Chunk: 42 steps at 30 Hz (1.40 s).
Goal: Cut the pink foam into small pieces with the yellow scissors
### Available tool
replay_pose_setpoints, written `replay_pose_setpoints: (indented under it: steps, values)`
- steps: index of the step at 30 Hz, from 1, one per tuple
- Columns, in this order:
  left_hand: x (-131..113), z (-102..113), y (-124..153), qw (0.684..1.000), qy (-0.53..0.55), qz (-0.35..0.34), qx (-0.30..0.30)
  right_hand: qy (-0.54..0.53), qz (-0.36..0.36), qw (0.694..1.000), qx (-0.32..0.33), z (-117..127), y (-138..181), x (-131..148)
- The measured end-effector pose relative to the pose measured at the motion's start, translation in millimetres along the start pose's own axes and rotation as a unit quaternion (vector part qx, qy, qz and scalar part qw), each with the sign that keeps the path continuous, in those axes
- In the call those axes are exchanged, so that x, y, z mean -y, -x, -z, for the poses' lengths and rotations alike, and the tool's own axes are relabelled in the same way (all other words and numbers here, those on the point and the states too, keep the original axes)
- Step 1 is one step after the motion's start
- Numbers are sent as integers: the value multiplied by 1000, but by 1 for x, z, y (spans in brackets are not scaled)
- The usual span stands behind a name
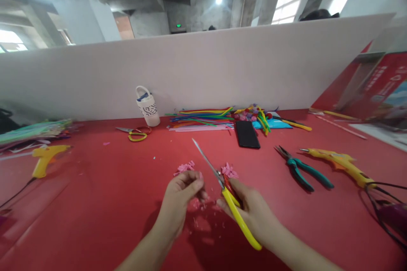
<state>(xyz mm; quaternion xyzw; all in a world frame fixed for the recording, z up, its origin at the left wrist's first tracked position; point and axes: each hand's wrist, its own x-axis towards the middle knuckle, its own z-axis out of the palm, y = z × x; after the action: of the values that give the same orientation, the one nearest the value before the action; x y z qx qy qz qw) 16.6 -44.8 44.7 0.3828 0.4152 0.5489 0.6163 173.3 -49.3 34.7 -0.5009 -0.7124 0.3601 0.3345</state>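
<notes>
My right hand (pixel 251 209) grips yellow-handled scissors (pixel 222 186), blades together and pointing up and left over the red table (pixel 95 203). My left hand (pixel 182 194) is just left of the blades, its fingers pinched on a small pink piece that barely shows. Small piles of pink cut pieces (pixel 186 167) lie just beyond the left hand, and another pink pile (pixel 229 171) sits beside the scissors. Pink scraps (pixel 199 207) are scattered under my hands.
A black phone (pixel 247 134), coloured pipe cleaners (pixel 203 117), teal pliers (pixel 302 169), a yellow glue gun (pixel 341 163), a second glue gun (pixel 44 159), spare scissors (pixel 135 133) and a white cup (pixel 148 108) lie around. A white partition (pixel 206 67) closes the back.
</notes>
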Motion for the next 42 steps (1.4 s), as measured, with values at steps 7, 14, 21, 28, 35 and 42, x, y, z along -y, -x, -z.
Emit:
replay_pose_setpoints:
  steps: [7, 14, 21, 28, 35, 42]
  values:
    - [-17, 10, -3, 993, 106, -48, -17, 292, 94, 952, 7, -1, 6, 0]
    - [-21, 9, 2, 990, 118, -67, -32, 375, 128, 918, 7, -3, 5, -9]
    - [-23, 9, 2, 991, 115, -67, -25, 392, 130, 911, 5, -3, 7, -10]
    - [-24, 9, 1, 991, 111, -71, -21, 401, 138, 906, 8, -2, 7, -9]
    - [-24, 9, 2, 991, 109, -70, -28, 397, 141, 907, 4, 0, 7, -7]
    - [-27, 9, 2, 992, 98, -76, -38, 364, 120, 924, -1, -1, 6, -7]
